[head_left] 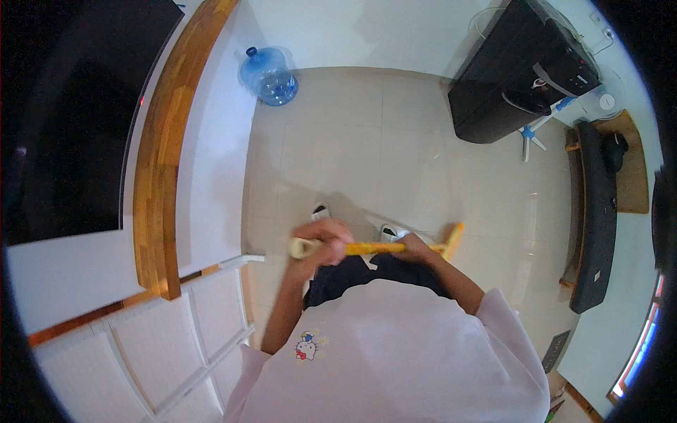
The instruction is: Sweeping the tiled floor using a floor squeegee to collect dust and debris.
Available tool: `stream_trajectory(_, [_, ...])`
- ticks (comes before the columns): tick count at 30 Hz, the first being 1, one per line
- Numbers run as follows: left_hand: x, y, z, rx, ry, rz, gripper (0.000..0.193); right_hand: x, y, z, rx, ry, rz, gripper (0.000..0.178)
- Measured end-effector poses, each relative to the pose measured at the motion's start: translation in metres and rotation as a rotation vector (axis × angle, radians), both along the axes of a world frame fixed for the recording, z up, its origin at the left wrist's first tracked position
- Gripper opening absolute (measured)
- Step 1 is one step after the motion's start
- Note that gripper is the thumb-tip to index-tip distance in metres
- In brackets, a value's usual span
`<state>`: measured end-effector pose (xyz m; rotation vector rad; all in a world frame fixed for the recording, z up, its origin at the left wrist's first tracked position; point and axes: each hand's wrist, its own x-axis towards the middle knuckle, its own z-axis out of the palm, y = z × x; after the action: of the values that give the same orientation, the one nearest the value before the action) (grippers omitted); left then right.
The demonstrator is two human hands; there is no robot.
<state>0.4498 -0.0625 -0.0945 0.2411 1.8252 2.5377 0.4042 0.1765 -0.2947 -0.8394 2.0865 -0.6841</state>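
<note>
Across my waist runs a long yellow-orange handle (pixel 374 248) of what looks like a broom. Its pale, rounded top end (pixel 302 247) juts out to the left. My left hand (pixel 326 238) is wrapped round the handle near that end, somewhat smeared by motion. Further right, my right hand (pixel 417 249) grips the same handle lower down. Beyond it, a yellow-orange crosspiece (pixel 453 241) shows near the floor; its underside is hidden. My shoes peek out past the handle on the tiles.
Pale floor tiles (pixel 338 148) stretch ahead. Two blue water bottles (pixel 271 76) stand in the far left corner. A dark dispenser-like appliance (pixel 493 77) stands at the far right, beside a black bench (pixel 596 225). A wooden ledge (pixel 163 162) and white slatted gate (pixel 169 345) line the left.
</note>
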Motion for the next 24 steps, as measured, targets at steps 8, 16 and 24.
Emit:
stream_trajectory(8, [-0.043,-0.125,0.014,0.012,0.158,0.184,0.003,-0.05,-0.123,0.053,0.01,-0.007,-0.135,0.024])
stream_trajectory(16, [-0.099,-0.217,0.108,-0.325,0.668,-0.11,0.01,-0.146,-0.304,0.073,-0.475,0.38,-0.266,0.023])
stream_trajectory(24, [-0.08,-0.201,0.092,-0.28,0.562,-0.198,0.014,-0.066,-0.267,0.054,-0.404,0.295,-0.458,0.022])
